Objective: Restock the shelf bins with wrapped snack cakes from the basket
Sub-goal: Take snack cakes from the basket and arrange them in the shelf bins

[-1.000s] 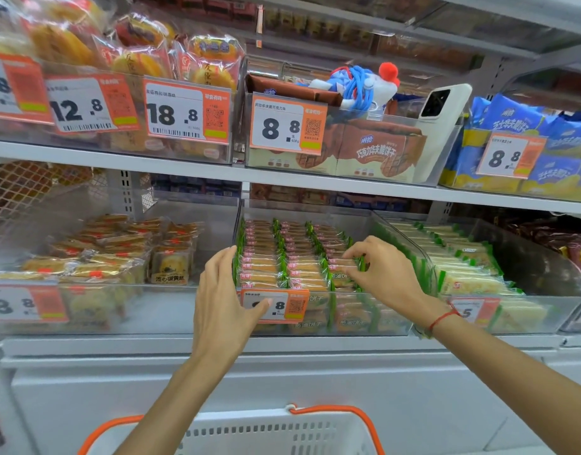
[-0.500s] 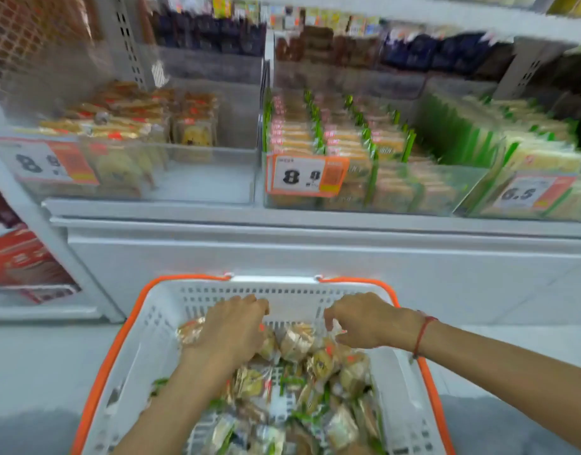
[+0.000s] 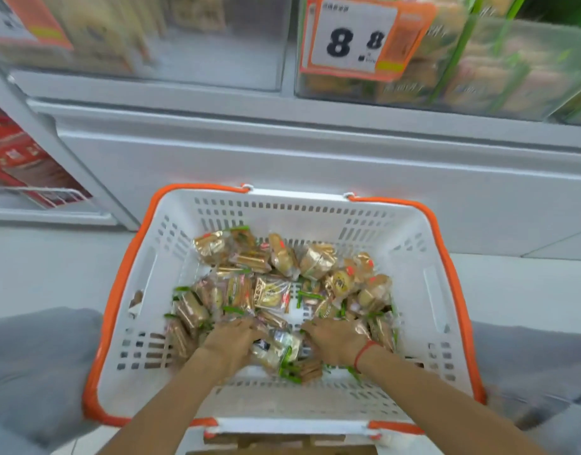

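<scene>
Both hands reach into the white perforated plastic basket with orange rim at frame centre. The left hand and right hand press into crinkled clear-wrapped snack cakes; whether either grasps one cannot be told.

Both hands low, palms down

Seen: white slotted plastic for the basket, smooth and slightly glossy, with an orange plastic rim. Wrapped in clear, shiny, crinkled film, the snack cakes, with gold and green print. Made of clear glossy plastic, the shelf bins, blurred. Printed on matt white and orange paper or card, the price tag. Painted smooth matt white, the shelf base. Worn as thin red cord, the wrist string. Soft matt grey cloth on the knees.
</scene>
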Demonstrator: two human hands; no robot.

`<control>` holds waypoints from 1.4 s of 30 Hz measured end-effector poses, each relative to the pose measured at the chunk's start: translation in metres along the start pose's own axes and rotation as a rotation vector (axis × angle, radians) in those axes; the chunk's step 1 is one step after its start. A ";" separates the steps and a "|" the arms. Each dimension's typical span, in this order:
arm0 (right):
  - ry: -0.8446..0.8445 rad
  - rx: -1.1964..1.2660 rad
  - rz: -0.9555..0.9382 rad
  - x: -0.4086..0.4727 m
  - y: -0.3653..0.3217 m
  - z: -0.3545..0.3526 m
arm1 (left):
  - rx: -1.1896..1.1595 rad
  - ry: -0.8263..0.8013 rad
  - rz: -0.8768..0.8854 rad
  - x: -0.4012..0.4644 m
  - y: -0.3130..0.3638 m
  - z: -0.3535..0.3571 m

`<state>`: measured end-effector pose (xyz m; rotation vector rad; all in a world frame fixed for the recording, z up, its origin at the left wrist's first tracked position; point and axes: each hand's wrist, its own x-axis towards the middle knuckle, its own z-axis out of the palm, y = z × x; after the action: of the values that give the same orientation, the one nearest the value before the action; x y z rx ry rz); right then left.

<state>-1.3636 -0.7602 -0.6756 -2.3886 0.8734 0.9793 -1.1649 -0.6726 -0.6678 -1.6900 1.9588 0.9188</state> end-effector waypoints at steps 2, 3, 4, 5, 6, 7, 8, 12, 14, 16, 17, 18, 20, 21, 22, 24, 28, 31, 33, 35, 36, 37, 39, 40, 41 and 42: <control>0.021 -0.069 0.077 0.002 -0.008 0.014 | 0.018 -0.015 -0.009 0.001 0.005 0.006; 0.049 -0.098 0.108 0.003 -0.011 0.020 | 0.027 -0.007 -0.027 0.003 0.007 0.007; 0.068 -0.112 0.131 0.004 -0.013 0.022 | 0.034 0.003 -0.053 0.005 0.010 0.007; 0.086 -0.109 0.149 0.006 -0.013 0.024 | 0.041 0.003 -0.082 0.006 0.011 0.006; 0.099 -0.099 0.168 0.008 -0.012 0.025 | 0.050 -0.003 -0.106 0.006 0.013 0.006; 0.101 -0.083 0.189 0.010 -0.010 0.027 | 0.059 -0.024 -0.126 0.006 0.013 0.008; 0.093 -0.050 0.213 0.012 -0.007 0.027 | 0.058 -0.034 -0.147 0.006 0.012 0.011; 0.085 0.035 0.245 0.010 -0.004 0.027 | -0.139 -0.053 -0.225 0.002 0.006 0.015; 0.117 0.054 0.223 0.006 -0.007 0.025 | -0.193 -0.079 -0.238 0.002 0.004 0.009; 0.130 0.185 0.206 0.000 -0.008 0.014 | -0.252 -0.070 -0.259 0.003 0.004 0.000; 0.123 0.295 0.194 -0.001 -0.007 0.004 | -0.301 -0.049 -0.257 0.005 0.004 -0.005; 0.098 0.436 0.174 -0.002 -0.006 -0.007 | -0.369 -0.022 -0.242 0.007 0.003 -0.011; 0.014 0.741 0.129 -0.009 -0.004 -0.035 | -0.554 0.042 -0.195 0.009 0.005 -0.029; -0.029 0.864 0.101 -0.014 -0.005 -0.050 | -0.650 0.077 -0.179 0.007 0.006 -0.043; -0.065 0.967 0.075 -0.020 -0.008 -0.063 | -0.724 0.108 -0.164 0.004 0.007 -0.057; -0.080 1.129 0.024 -0.030 -0.012 -0.084 | -0.802 0.141 -0.138 -0.005 0.009 -0.085; -0.005 1.216 -0.086 -0.049 -0.010 -0.128 | -0.942 0.228 -0.061 -0.035 0.012 -0.125; 0.120 1.001 -0.099 -0.076 0.001 -0.167 | -1.094 0.336 0.012 -0.056 0.021 -0.148; 0.189 0.951 -0.135 -0.096 0.009 -0.185 | -1.228 0.393 0.019 -0.064 0.027 -0.157; 0.324 0.913 -0.196 -0.115 0.015 -0.199 | -1.317 0.452 0.066 -0.071 0.034 -0.167; 0.409 0.887 -0.230 -0.125 0.019 -0.206 | -1.335 0.484 0.095 -0.072 0.038 -0.172; 0.490 0.846 -0.256 -0.133 0.023 -0.210 | -1.357 0.524 0.121 -0.074 0.044 -0.177; 0.651 0.779 -0.288 -0.148 0.030 -0.218 | -1.377 0.646 0.177 -0.074 0.057 -0.191; 0.719 0.778 -0.294 -0.154 0.033 -0.222 | -1.361 0.739 0.198 -0.074 0.062 -0.198; 0.787 0.786 -0.302 -0.159 0.038 -0.228 | -1.336 0.842 0.227 -0.072 0.067 -0.209; 0.847 0.800 -0.316 -0.164 0.041 -0.234 | -1.296 0.946 0.248 -0.072 0.072 -0.220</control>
<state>-1.3719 -0.8596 -0.4047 -2.0422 0.8649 -0.5029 -1.1945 -0.7700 -0.4480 -3.0295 2.2636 2.0404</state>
